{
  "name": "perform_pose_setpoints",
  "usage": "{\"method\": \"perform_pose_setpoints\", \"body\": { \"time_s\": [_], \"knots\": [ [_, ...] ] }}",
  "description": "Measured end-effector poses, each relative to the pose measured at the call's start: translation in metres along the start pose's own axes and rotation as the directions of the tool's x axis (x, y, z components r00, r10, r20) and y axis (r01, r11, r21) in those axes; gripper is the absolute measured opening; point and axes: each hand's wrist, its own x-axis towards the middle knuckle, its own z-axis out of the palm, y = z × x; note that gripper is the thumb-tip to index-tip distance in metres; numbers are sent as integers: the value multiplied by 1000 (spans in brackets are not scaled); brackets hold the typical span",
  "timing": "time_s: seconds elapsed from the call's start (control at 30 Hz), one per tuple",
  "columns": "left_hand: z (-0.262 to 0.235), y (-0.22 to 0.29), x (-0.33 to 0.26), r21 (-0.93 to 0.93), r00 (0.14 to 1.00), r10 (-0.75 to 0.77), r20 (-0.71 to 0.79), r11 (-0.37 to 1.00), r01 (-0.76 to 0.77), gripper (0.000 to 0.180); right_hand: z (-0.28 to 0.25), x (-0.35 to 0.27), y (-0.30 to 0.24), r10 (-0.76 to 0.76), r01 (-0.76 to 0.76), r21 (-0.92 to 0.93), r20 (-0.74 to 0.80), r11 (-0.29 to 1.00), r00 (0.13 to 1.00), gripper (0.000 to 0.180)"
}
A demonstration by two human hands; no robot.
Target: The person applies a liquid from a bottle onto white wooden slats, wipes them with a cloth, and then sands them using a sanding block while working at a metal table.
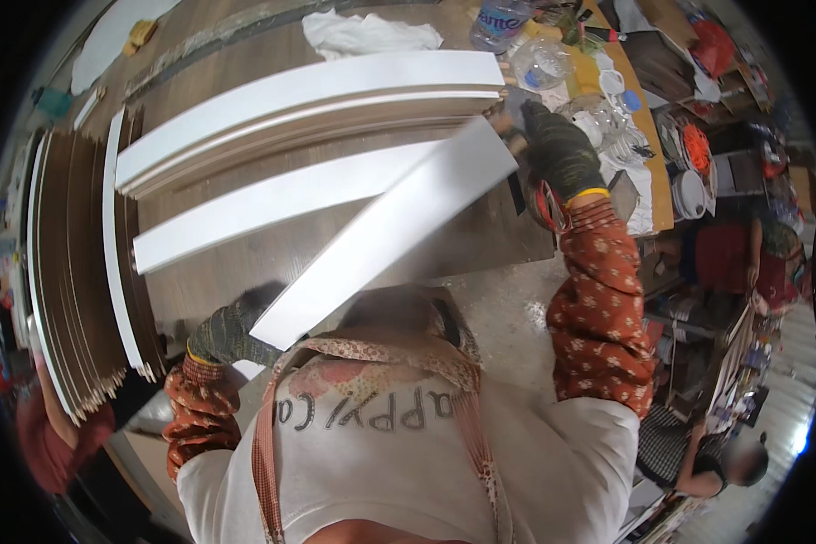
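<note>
A cluttered workshop surrounds a wood-grain counter [245, 263]. Across its near edge a long white board [390, 227] is held slantwise, one end at each hand so it stays level and controlled: the gloved left hand [227, 334], at 7 o'clock, closes its grip around the lower end, and the gloved right hand [558, 150], at 2 o'clock, clasps the upper end. Beyond it, at 11 o'clock, lie a flat white plank [272, 204] and stacked white panels [308, 109]. Boards standing on edge [77, 272] line the 9 o'clock side.
</note>
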Motion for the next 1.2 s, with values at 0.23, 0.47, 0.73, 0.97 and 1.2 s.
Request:
{"method": "perform_pose_setpoints", "body": {
  "time_s": [0.23,0.47,0.73,0.97,1.2],
  "knots": [
    [32,-95,-58,-187,879,-472,69,859,476,92,43,26,-13,-12,67,164,-315,984,949,80],
    [51,-73,-55,-671,809,-546,216,519,529,76,22,-81,-33,-195,374,736,-322,564,927,58],
    [100,-16,-22,391,836,-436,-334,743,544,102,64,-137,-61,-396,534,192,-481,823,782,72],
    [111,-19,-8,535,792,-471,-388,585,610,74,88,-155,-88,-471,529,76,-363,845,804,68],
    [108,-29,-10,864,895,177,-409,391,318,62,107,-125,-64,-552,579,-134,-532,804,643,49]
  ]
}}
